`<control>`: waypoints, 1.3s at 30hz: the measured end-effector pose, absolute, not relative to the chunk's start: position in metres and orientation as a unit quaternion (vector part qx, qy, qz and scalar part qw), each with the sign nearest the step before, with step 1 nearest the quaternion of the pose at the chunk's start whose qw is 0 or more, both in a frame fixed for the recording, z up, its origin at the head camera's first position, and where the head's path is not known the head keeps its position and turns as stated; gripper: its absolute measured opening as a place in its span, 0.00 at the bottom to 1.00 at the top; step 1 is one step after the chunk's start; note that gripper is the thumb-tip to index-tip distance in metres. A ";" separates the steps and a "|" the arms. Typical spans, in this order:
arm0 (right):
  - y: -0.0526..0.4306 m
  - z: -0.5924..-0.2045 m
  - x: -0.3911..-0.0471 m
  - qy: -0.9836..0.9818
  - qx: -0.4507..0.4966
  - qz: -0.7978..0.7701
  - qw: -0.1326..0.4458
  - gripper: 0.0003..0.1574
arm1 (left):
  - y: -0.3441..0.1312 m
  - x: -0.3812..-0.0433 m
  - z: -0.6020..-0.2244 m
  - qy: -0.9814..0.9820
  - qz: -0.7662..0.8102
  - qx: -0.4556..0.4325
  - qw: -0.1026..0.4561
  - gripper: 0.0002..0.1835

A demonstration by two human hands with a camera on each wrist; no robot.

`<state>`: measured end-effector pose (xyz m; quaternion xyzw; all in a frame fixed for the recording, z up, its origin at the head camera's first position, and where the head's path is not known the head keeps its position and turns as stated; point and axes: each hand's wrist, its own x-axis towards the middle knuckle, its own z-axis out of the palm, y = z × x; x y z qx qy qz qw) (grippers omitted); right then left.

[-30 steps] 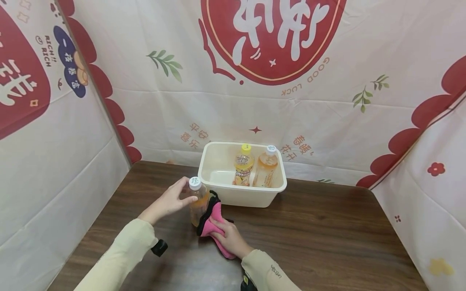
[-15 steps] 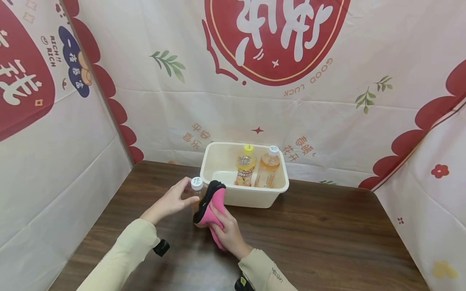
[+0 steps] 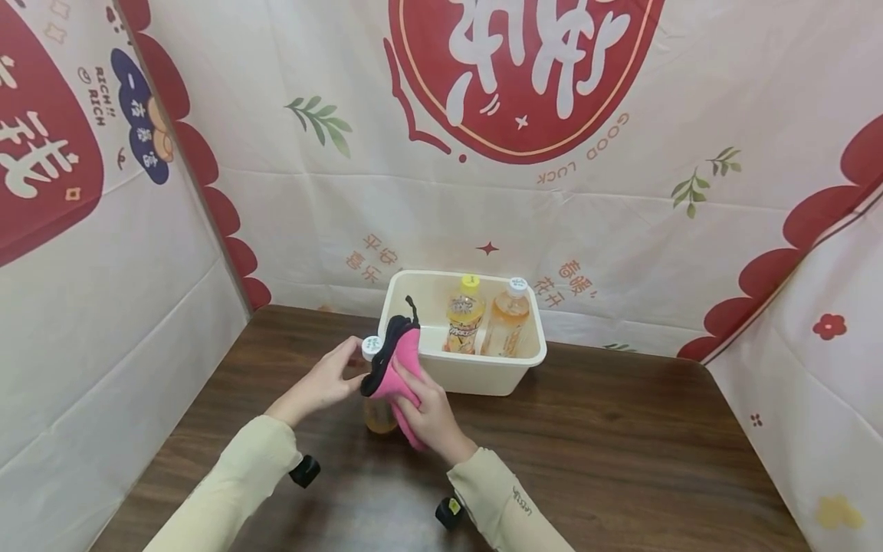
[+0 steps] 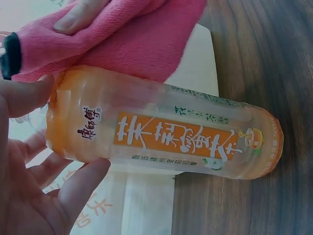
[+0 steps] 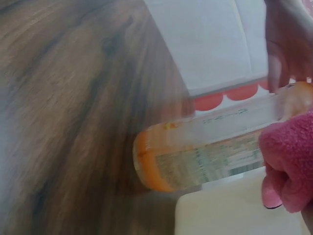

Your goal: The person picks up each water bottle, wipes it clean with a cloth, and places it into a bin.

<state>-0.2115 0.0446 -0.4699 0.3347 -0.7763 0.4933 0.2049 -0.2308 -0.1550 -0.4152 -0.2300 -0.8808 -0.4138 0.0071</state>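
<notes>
A clear tea bottle (image 3: 380, 418) with amber drink, a white cap and an orange label (image 4: 178, 138) stands upright on the table. My left hand (image 3: 324, 385) grips its upper part, thumb and fingers on either side of the shoulder. A pink cleaning cloth (image 3: 408, 354) with a black edge and a small loop is bunched in my right hand (image 3: 433, 420). It lies against the upper right side of the bottle, seen also as fuzzy pink fabric (image 4: 142, 41) in the left wrist view. The cloth hides part of the bottle in the head view.
Just behind the hands stands a cream plastic bin (image 3: 476, 376) on the dark wooden table (image 3: 621, 437). Inside its right half are a yellow-capped bottle (image 3: 465, 314) and a white-capped bottle (image 3: 508, 326). Printed white cloth walls (image 3: 441, 207) enclose the table's back and sides.
My right hand has moved the cloth up along the bottle, from its lower side to near the cap. My left hand keeps its grip in about the same place.
</notes>
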 end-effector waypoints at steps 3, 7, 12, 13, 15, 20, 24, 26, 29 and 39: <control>0.046 -0.482 -0.210 -0.776 0.318 0.502 0.213 0.29 | -0.153 -0.231 -0.414 -0.884 -0.411 -0.221 -0.005 0.19; 0.048 -0.504 -0.207 -0.772 0.312 0.506 0.226 0.28 | -0.153 -0.230 -0.412 -0.888 -0.407 -0.213 -0.015 0.21; 0.052 -0.525 -0.203 -0.778 0.325 0.489 0.222 0.27 | -0.154 -0.230 -0.414 -0.884 -0.406 -0.230 -0.003 0.20; 0.053 -0.528 -0.202 -0.783 0.324 0.486 0.214 0.27 | -0.155 -0.230 -0.414 -0.883 -0.407 -0.233 -0.002 0.20; 0.056 -0.534 -0.200 -0.795 0.318 0.480 0.191 0.27 | -0.154 -0.230 -0.415 -0.881 -0.410 -0.236 -0.001 0.20; 0.062 -0.551 -0.197 -0.829 0.296 0.455 0.134 0.26 | -0.152 -0.229 -0.416 -0.877 -0.416 -0.241 0.002 0.21; 0.063 -0.557 -0.196 -0.835 0.295 0.446 0.131 0.26 | -0.149 -0.228 -0.415 -0.880 -0.422 -0.217 -0.003 0.22; 0.063 -0.557 -0.196 -0.832 0.298 0.448 0.136 0.26 | -0.144 -0.226 -0.414 -0.886 -0.427 -0.180 -0.005 0.25; 0.063 -0.556 -0.195 -0.833 0.297 0.446 0.134 0.26 | -0.135 -0.224 -0.413 -0.899 -0.422 -0.116 0.000 0.31; 0.069 -0.555 -0.188 -0.830 0.295 0.451 0.143 0.28 | -0.133 -0.225 -0.416 -0.891 -0.430 -0.124 0.069 0.25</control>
